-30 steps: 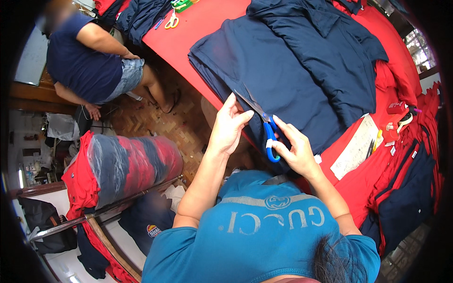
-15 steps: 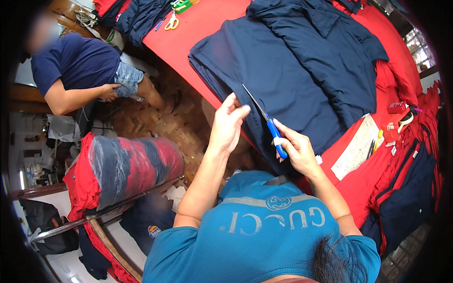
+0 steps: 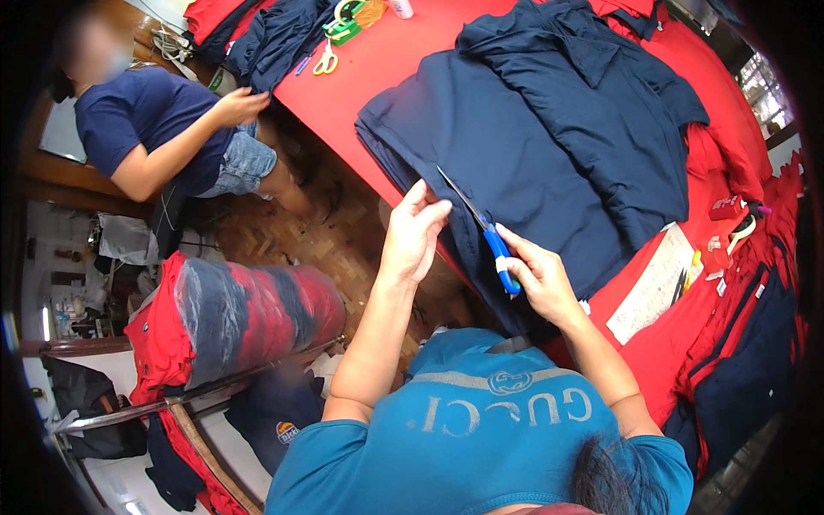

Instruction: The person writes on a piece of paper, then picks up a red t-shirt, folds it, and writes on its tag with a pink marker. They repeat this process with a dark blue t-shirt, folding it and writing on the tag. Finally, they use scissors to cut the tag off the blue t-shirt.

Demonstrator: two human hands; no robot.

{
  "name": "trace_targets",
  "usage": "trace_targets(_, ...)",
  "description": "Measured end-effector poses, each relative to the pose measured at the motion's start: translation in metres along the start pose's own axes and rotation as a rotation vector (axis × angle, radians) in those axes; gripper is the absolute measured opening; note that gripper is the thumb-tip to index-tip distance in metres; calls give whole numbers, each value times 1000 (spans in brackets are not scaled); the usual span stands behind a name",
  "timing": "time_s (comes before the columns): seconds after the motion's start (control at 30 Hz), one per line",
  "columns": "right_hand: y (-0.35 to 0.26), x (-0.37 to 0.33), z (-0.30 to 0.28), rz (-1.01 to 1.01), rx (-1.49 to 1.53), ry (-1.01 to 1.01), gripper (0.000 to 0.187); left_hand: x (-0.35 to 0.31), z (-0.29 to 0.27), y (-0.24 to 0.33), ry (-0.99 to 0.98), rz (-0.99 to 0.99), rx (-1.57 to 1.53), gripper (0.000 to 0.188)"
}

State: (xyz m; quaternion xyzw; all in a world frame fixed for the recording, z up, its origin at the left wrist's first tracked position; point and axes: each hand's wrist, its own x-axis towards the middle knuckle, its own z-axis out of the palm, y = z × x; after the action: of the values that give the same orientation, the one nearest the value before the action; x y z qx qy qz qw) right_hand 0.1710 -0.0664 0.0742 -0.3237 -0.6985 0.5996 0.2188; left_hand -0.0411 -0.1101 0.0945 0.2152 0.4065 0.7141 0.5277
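Note:
My right hand is closed round the blue handle of a pair of scissors. Their pointed metal blades slant up and left over a navy garment. The blades look nearly together. Close to the scissors' tip, my left hand is raised at the garment's near edge, fingers bent and drawn together. Whatever lies between its fingertips is too small to make out. The navy garment is spread in folds across a red-covered table, its near part hanging toward my lap.
A person in navy stands left of the table. Yellow-handled scissors and a green tape dispenser lie at the far side. A written paper and red garments are at right. A plastic-wrapped bundle rests near a metal rail.
The other person has lifted a hand from the hip toward the table's corner. My hands and the scissors have barely moved; the whole view has shifted slightly.

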Motion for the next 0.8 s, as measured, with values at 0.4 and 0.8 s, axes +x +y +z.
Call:
trace_targets(0.4, -4, 14, 2, -178, -22, 86, 50, 6, 2, 10, -73, -34, 137, 47)
trace_targets(0.8, -11, 21, 7, -203, -15, 39, 53, 20, -8, 16, -48, 0, 123, 41)
